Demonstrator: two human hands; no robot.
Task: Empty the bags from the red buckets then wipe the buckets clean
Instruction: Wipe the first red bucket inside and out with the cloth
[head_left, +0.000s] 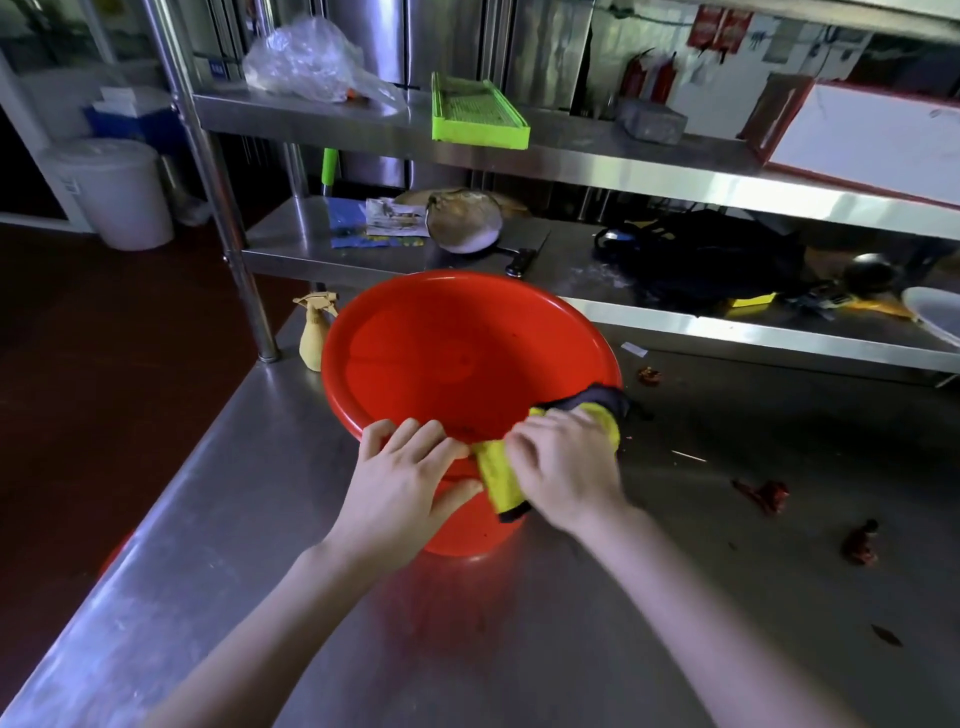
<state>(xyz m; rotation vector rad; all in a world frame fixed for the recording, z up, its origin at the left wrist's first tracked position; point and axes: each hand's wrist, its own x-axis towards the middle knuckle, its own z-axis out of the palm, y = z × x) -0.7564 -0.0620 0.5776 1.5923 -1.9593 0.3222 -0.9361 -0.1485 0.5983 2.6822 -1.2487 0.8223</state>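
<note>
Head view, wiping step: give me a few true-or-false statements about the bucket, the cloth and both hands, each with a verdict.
1. The red bucket stands upright on the steel table. True.
2. A bag lines the bucket. False: its inside shows bare red plastic.
3. The right hand holds a yellow cloth against the bucket's near rim. True.
4. The left hand holds the spray bottle. False: it grips the bucket's near rim; the spray bottle stands on the table, left of the bucket.
5. The green tray lies inside the bucket. False: it lies on the upper shelf.
</note>
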